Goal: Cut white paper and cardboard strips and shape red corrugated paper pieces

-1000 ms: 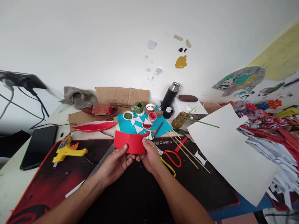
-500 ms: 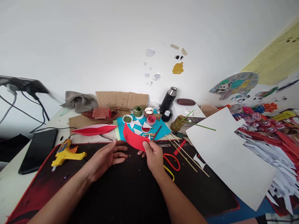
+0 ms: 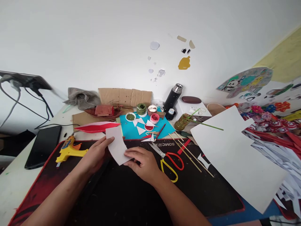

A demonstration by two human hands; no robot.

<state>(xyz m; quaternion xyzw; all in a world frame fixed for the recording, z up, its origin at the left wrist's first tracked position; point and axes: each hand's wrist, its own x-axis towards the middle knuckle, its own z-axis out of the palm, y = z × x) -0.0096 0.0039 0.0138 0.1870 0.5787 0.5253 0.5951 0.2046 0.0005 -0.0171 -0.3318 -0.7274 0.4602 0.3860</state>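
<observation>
A small curved piece of paper (image 3: pixel 117 146) is held over the black mat, its white side facing me. My left hand (image 3: pixel 97 152) pinches its left edge, thumb on top. My right hand (image 3: pixel 142 163) grips the lower right edge between fingers and thumb. Just right of that hand lie scissors (image 3: pixel 169 161) with one red and one yellow handle. Behind the paper rests a red paper boat shape (image 3: pixel 97 127) with pointed ends. A yellow glue gun (image 3: pixel 70 152) lies left of my left hand.
Paint jars (image 3: pixel 141 109) stand on a blue sheet (image 3: pixel 127 130) at the back. Thin sticks (image 3: pixel 190 157) and a large white sheet (image 3: pixel 235 163) lie to the right. A black flask (image 3: pixel 173 97) leans near the wall; a dark phone (image 3: pixel 43 147) lies left.
The paper has turned from its red side to its white side and shifted left. My left hand, open before, now holds it too. The scissors show more fully.
</observation>
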